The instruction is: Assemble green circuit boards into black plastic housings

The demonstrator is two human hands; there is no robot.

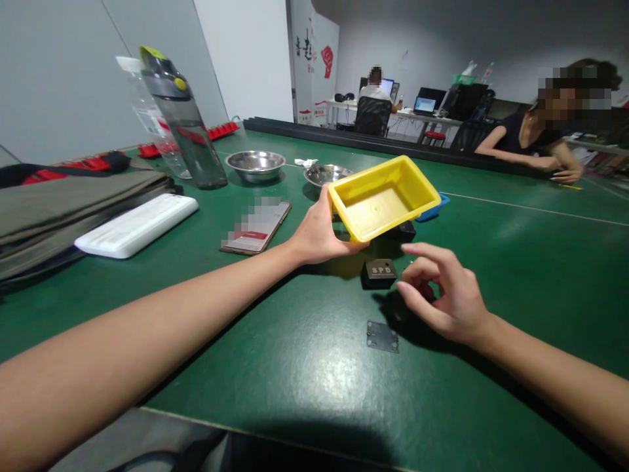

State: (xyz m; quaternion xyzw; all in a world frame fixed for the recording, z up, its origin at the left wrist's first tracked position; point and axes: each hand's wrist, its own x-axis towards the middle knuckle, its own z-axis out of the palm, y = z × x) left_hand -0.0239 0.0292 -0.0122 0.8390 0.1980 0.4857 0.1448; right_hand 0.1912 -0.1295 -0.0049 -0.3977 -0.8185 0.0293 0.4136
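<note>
A yellow plastic bin is held up and tilted above the table by my left hand, whose fingers grip its left end. Nothing shows inside the bin. My right hand hovers to the right of a black box marked SPD, its fingers curled but thumb and fingertips apart, holding nothing that I can see. Nearer to me, a thin dark plate with cutouts lies flat on the green table. Another black box and a blue bin are partly hidden behind the yellow bin.
Two metal bowls stand behind a phone. At the left are a grey bottle, a clear bottle, a white power bank and a bag. A person leans at the far right edge.
</note>
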